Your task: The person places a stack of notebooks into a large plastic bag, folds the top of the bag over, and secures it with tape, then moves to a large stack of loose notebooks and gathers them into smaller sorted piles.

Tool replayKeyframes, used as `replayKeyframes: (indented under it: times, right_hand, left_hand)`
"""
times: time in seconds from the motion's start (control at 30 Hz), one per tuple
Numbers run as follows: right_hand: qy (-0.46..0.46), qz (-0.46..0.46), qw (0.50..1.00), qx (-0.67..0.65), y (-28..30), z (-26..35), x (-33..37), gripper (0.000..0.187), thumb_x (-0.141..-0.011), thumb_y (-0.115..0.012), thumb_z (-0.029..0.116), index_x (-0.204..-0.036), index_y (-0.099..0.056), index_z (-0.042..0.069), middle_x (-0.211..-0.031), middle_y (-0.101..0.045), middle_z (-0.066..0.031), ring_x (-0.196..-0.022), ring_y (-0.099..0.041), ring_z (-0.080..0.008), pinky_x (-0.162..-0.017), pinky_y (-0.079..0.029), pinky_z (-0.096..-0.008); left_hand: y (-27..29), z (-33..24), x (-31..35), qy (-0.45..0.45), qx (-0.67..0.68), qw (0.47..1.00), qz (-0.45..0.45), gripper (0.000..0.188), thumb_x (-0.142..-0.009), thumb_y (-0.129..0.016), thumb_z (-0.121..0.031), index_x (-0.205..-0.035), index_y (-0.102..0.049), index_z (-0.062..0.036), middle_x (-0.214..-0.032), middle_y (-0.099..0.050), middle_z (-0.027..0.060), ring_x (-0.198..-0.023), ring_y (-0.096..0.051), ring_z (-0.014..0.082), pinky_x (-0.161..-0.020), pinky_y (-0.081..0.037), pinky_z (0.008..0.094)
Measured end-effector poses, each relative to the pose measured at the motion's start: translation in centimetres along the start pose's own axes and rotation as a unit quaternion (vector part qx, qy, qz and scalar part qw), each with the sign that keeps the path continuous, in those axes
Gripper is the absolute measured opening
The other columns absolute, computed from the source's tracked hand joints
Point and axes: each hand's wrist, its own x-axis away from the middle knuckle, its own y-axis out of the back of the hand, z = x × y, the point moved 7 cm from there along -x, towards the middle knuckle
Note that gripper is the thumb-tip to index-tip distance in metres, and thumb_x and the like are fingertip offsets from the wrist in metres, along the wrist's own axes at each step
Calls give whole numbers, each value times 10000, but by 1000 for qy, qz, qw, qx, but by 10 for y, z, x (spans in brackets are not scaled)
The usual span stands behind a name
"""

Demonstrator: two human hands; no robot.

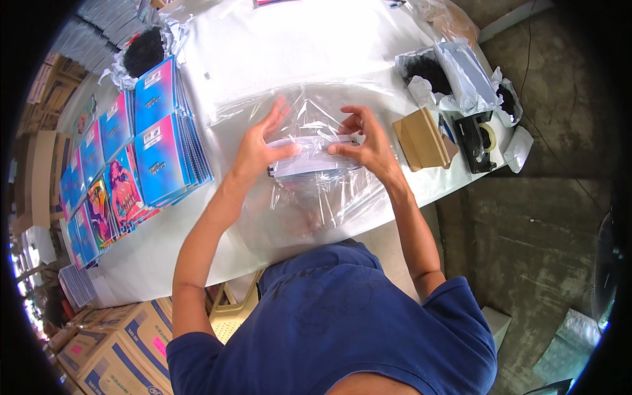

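Note:
A small stack of notebooks (pixel 315 158), white page edges up and a little blue cover below, lies on clear plastic film (pixel 296 210) in front of me. Glare on the film partly hides the stack. My left hand (pixel 262 145) is at its left end, thumb laid along the page edges and fingers stretched away. At the other end is my right hand (pixel 366 141), its thumb tip on the stack and its fingers loosely bent, apart from the thumb.
Piles of blue-pink spiral notebooks (pixel 158 161) stand at the left of the white table (pixel 230 46). To the right are a brown cardboard piece (pixel 421 139), a black tape dispenser (pixel 475 141) and paper-lined boxes (pixel 464 76). Cartons (pixel 118 352) stand lower left, beside a beige plastic chair (pixel 235 309).

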Motion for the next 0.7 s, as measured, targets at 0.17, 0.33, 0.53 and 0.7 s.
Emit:
replayKeyframes:
  times: [0.17, 0.33, 0.53, 0.7]
  right_hand:
    - [-144, 117, 977, -107, -11, -14, -12, 241, -622, -822, 62, -845, -740, 26, -834, -588, -10, -777, -527, -144, -693, -397, -269]
    - [-143, 133, 972, -135, -15, -9, -7, 210, -651, -722, -22, -850, -755, 37, -844, -564, -1, -796, -517, -132, -716, -391, -253]
    - [-93, 113, 985, -88, -17, 3, -1, 275, -635, -628, -58, -867, -749, 25, -875, -546, -1, -834, -508, -119, -755, -388, -246]
    - [-82, 95, 990, -58, -17, 5, 3, 262, -653, -614, -64, -850, -750, 42, -876, -513, -4, -845, -500, -121, -758, -390, -254]
  left_hand:
    - [-4, 18, -12, 141, 57, 967, 205, 369, -761, -753, -171, -1064, -687, 29, -1283, -589, 114, -1240, -503, 238, -1041, -357, 333]
    - [-8, 13, -15, 104, 10, 962, 253, 331, -781, -732, -161, -1030, -688, 54, -1227, -617, 153, -1232, -507, 214, -1023, -371, 321]
    - [-6, 22, -15, 99, -35, 959, 264, 280, -807, -668, -70, -1037, -663, 91, -1221, -601, 206, -1267, -468, 202, -979, -392, 274]
    - [-10, 7, -10, 45, -105, 939, 324, 450, -801, -719, -223, -1192, -617, -26, -1373, -507, 115, -1304, -429, 301, -1065, -331, 403]
